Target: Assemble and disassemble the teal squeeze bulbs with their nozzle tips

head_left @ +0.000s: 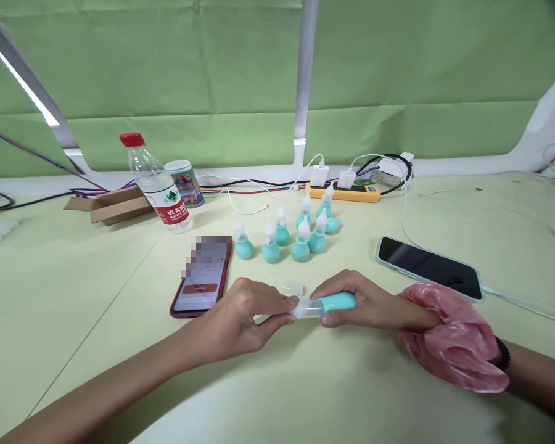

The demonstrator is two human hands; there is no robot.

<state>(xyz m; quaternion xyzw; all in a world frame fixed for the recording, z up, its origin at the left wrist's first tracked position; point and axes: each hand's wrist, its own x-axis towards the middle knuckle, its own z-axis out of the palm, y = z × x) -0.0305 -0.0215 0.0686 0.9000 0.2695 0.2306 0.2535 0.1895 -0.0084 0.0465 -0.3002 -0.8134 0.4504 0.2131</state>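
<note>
Tabletop (134, 290), left grip (247, 313) clamped on white tip (300, 311), right grip (369, 302) around teal bulb (338, 301)

Hands: we see the left hand (247, 316) and the right hand (361, 302) meet at the held bottle (338, 301) — nozzle left, bulb right.
Loose piece (291, 288): on the table (333, 382), just behind the held bottle.
Standing bottles (271, 251): clustered behind that piece; we find a lying bottle (334, 225) at their right.
Left phone (208, 280): left of the cluster, behind the left forearm.
Right phone (428, 265): right of the cluster, behind the right wrist.
Water bottle (166, 200): behind the left phone — can (187, 185) behind it, carton (123, 208) to its left.
Power strip (363, 193): behind the cluster, two chargers (319, 176) plugged in.
</note>
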